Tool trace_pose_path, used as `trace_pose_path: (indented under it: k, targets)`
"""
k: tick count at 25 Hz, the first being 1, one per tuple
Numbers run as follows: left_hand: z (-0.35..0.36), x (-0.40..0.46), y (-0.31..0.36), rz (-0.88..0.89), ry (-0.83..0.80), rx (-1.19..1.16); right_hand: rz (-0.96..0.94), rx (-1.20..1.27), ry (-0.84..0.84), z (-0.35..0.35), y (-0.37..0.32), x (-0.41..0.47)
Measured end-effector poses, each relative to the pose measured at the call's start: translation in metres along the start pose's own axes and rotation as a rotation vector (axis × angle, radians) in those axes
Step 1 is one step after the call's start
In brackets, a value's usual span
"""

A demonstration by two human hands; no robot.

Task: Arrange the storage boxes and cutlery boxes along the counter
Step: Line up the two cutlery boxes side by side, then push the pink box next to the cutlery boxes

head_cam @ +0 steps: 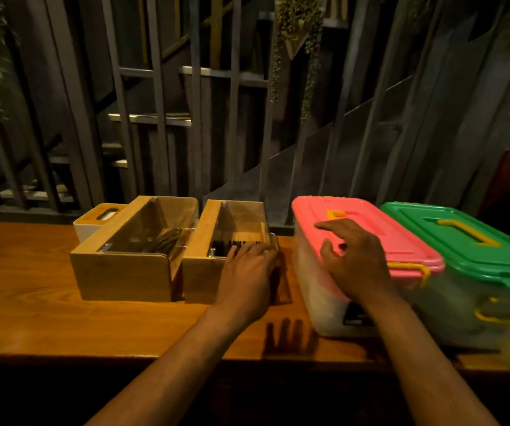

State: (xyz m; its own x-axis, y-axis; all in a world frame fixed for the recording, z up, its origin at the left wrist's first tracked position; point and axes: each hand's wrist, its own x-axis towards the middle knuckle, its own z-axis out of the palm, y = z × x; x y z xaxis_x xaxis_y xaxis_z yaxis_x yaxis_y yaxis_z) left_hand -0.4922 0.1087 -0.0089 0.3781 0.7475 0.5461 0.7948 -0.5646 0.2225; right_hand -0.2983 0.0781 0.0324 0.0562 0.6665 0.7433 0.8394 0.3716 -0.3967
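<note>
Two wooden cutlery boxes stand side by side on the wooden counter (32,302): the left cutlery box (121,272) and the right cutlery box (204,281), both with clear lids and dark cutlery inside. My left hand (247,269) rests on the right box's near right corner, fingers curled over its edge. To the right stands a clear storage box with a pink lid (370,232). My right hand (355,256) lies on that lid with fingers spread. A green-lidded storage box (468,241) touches it on the right.
A small white box with a wooden lid (94,222) sits behind the left cutlery box. Grey vertical bars and a stair rail (186,118) rise behind the counter. The counter's front edge (155,358) runs near my forearms.
</note>
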Motion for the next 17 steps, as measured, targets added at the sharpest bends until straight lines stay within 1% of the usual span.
trace_pose_path:
  k: [1,2,3,4,6,8,9,10,11,12,14,17]
  targets:
    - [0.003,0.004,0.021,-0.005,0.015,-0.030,0.012,-0.019,0.021,-0.021,0.019,-0.001]
    - [0.008,0.007,0.042,-0.009,0.038,-0.056,0.047,-0.050,-0.007,-0.042,0.040,-0.001]
    - [0.015,0.009,0.062,-0.006,0.058,-0.067,0.092,-0.088,-0.087,-0.062,0.062,-0.002]
    - [0.022,0.011,0.080,0.000,0.055,-0.067,0.139,-0.132,-0.207,-0.078,0.083,-0.005]
    - [0.037,0.014,0.108,-0.004,-0.011,-0.044,0.181,-0.177,-0.415,-0.095,0.111,-0.005]
    - [0.048,0.020,0.125,-0.045,-0.047,0.011,0.146,-0.225,-0.546,-0.097,0.127,-0.003]
    - [0.050,0.022,0.129,-0.069,-0.039,0.025,0.120,-0.307,-0.613,-0.096,0.132,-0.003]
    - [0.052,0.023,0.132,-0.084,-0.019,0.031,0.099,-0.400,-0.641,-0.093,0.137,-0.005]
    - [0.052,0.024,0.133,-0.089,0.002,0.034,0.084,-0.462,-0.615,-0.090,0.143,-0.008]
    - [0.053,0.024,0.133,-0.089,0.014,0.038,0.070,-0.476,-0.553,-0.087,0.150,-0.011]
    - [0.052,0.022,0.134,-0.089,0.025,0.047,0.052,-0.389,-0.420,-0.080,0.160,-0.017]
    - [0.050,0.022,0.135,-0.100,0.036,0.075,0.038,-0.320,-0.353,-0.071,0.165,-0.016]
